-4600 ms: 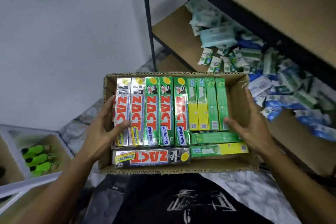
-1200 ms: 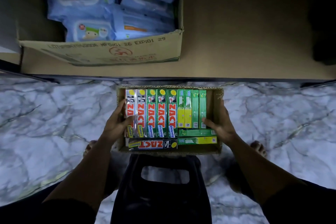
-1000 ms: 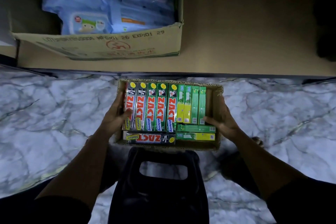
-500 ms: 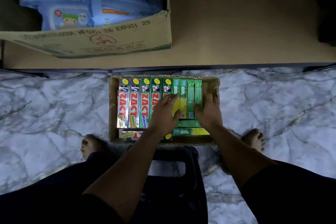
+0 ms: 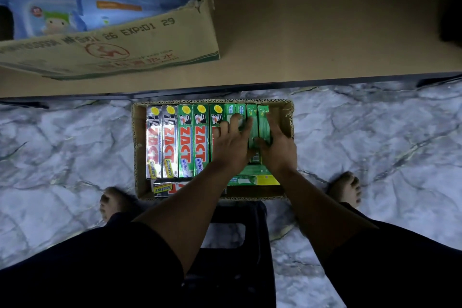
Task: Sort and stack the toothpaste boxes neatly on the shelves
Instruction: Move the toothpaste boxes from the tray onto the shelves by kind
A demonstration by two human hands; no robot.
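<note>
Shelf (image 5: pixel 325 32) ahead. Open carton (image 5: pixel 137 147) sits on the marble floor (image 5: pixel 62 157) just below the shelf edge, toothpaste boxes (image 5: pixel 185 142) packed in rows inside. Left grip (image 5: pixel 231 147) lies flat, fingers spread, on the green boxes (image 5: pixel 252 112). Right grip (image 5: pixel 280 150) pinches the rightmost ones. Best lift: one matched bundle, ends squared, straight up.

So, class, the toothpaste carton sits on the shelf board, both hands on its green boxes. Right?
No: the head view shows the carton on the marble floor, before the shelf board. Left hand and right hand are on its green boxes.
</note>
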